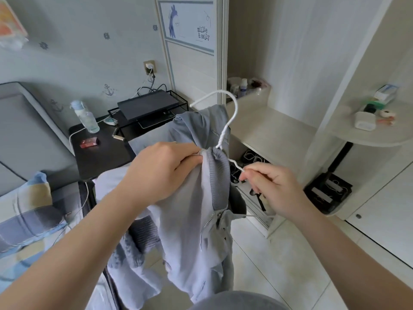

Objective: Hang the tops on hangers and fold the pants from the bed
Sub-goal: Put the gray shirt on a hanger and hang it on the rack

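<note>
left hand (165,173): fingers curled, gripping | right hand (271,189): pinching

A: Hidden parts?
B: One arm of the hanger (225,128) — inside the jacket (196,209); the left hand (161,171) fingertips, buried in its collar.
A: Cropped, unclear?
B: The bed (24,220) — cut by the left edge; the shelf bottles (242,86), too small to identify.

Pale grey-blue zip jacket (196,220) with ribbed collar hangs bunched in mid-air, white wire hanger (223,135) threaded through its neck, hook upward
</note>
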A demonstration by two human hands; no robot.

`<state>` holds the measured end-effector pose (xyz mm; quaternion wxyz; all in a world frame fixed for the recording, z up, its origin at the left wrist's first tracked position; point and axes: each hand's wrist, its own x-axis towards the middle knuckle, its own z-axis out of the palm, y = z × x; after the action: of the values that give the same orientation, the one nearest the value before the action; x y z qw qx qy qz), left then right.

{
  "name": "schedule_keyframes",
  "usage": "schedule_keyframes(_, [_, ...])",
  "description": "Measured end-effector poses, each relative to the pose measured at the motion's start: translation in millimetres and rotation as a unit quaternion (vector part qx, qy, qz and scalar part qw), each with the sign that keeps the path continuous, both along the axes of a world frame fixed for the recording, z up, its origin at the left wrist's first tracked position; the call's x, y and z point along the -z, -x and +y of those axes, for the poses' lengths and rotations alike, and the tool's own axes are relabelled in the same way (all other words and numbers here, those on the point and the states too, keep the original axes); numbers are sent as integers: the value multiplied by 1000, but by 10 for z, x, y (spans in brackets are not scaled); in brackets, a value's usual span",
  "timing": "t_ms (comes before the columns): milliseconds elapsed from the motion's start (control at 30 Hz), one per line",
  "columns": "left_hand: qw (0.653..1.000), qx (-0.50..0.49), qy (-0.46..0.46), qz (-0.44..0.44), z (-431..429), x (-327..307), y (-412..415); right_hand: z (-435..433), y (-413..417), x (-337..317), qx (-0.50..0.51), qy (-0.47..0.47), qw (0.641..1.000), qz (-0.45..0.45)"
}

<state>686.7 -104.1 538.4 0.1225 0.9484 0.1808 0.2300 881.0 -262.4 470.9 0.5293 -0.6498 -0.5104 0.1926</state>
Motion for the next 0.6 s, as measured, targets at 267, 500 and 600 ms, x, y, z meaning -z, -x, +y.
schedule_keyframes(267, [980, -83, 115, -143, 66, 195, 170, 48, 192, 229, 114, -115, 976, -146])
schedule_keyframes(500, [963, -95, 169, -190, -87, 272, 190, 394, 420, 291, -60, 85, 993, -46])
schedule_keyframes(600, [956, -116, 188, -194, -61, 339, 234, 387, 431, 348, -51, 51, 997, -20])
